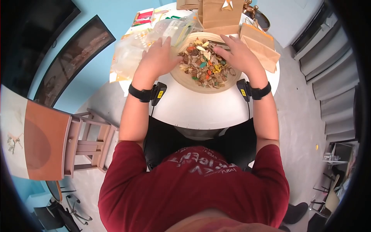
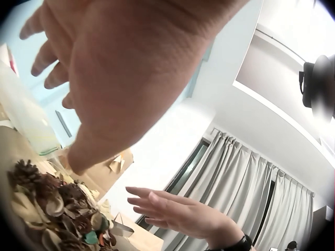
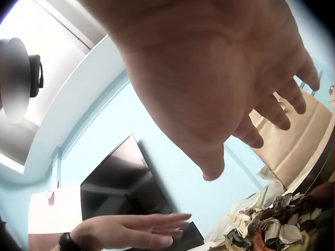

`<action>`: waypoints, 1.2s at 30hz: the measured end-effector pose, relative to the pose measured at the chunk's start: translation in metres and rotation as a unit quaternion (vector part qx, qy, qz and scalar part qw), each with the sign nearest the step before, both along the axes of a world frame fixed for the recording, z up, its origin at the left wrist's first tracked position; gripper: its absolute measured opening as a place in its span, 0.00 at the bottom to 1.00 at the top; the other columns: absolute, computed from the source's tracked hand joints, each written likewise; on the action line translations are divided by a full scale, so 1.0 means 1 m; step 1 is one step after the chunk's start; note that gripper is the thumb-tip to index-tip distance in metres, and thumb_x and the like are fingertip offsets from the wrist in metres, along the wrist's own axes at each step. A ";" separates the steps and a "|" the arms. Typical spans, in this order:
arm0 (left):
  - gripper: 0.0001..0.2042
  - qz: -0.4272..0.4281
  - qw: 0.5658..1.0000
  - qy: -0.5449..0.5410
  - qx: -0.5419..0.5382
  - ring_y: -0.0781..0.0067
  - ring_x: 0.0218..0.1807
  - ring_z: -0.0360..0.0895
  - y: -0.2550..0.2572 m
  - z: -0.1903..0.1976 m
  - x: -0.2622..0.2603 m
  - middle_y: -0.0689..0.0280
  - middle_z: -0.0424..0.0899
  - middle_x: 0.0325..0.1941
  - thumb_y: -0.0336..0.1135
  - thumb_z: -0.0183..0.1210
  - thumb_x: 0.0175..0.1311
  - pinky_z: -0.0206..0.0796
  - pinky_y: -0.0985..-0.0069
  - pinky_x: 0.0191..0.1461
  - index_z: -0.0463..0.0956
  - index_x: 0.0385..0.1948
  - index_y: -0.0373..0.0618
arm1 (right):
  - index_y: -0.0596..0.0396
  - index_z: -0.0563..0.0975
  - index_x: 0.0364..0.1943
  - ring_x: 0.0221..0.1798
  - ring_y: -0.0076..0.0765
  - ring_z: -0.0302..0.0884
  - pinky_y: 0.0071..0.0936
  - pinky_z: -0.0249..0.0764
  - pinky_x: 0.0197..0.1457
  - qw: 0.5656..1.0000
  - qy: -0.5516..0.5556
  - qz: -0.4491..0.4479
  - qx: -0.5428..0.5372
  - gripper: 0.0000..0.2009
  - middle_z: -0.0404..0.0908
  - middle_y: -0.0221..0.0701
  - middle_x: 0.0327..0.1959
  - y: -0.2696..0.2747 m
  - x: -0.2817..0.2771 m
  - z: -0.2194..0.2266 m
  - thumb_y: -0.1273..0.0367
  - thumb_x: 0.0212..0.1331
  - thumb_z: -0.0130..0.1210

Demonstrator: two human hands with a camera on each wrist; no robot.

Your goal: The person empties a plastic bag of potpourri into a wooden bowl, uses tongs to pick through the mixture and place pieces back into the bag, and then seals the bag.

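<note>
A round, shallow wooden bowl (image 1: 181, 82) on the white table is filled with dried petals, pine cones and coloured pieces (image 1: 206, 63). Over its left rim hovers my left hand (image 1: 157, 58), fingers spread and nothing held. On the other side my right hand (image 1: 241, 56) is spread over the right rim, also holding nothing. The left wrist view has the left palm (image 2: 120, 68) above the dried mix (image 2: 63, 214); in the right wrist view the right palm (image 3: 199, 78) is above the mix (image 3: 277, 225) too.
Clear plastic bags (image 1: 133, 54) lie left of the bowl. Brown paper bags stand behind it (image 1: 219, 17) and lie to its right (image 1: 259, 46). A metallic object (image 1: 251, 9) and a dark round tray (image 1: 263, 22) are at the back right.
</note>
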State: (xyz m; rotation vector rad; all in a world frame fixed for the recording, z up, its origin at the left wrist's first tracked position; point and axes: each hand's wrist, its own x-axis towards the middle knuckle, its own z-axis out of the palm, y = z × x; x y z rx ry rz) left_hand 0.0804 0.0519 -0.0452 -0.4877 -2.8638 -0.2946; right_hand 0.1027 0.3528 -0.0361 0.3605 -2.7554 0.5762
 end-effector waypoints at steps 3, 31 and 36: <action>0.40 0.080 0.992 -0.091 -0.023 0.41 0.72 0.71 -0.025 -0.013 -0.015 0.44 0.71 0.73 0.53 0.66 0.64 0.68 0.42 0.69 0.64 0.74 0.40 | 0.61 0.71 0.71 0.70 0.59 0.73 0.44 0.70 0.72 0.998 -0.059 0.002 -0.036 0.37 0.79 0.55 0.64 0.008 0.006 0.002 0.46 0.68 0.57; 0.08 0.029 0.991 0.117 0.065 0.38 0.34 0.82 -0.032 0.037 0.006 0.44 0.84 0.29 0.27 0.56 0.62 0.75 0.50 0.40 0.82 0.38 0.35 | 0.57 0.86 0.41 0.49 0.52 0.84 0.43 0.78 0.55 0.985 -0.038 0.166 -0.041 0.10 0.87 0.42 0.41 -0.016 -0.003 -0.027 0.78 0.56 0.60; 0.21 -0.012 0.989 0.046 0.142 0.40 0.43 0.84 0.002 0.063 0.031 0.42 0.85 0.40 0.23 0.56 0.62 0.76 0.54 0.48 0.78 0.59 0.36 | 0.56 0.86 0.40 0.47 0.51 0.84 0.44 0.79 0.53 0.989 -0.010 0.142 -0.048 0.09 0.87 0.41 0.40 -0.015 -0.001 -0.023 0.77 0.57 0.59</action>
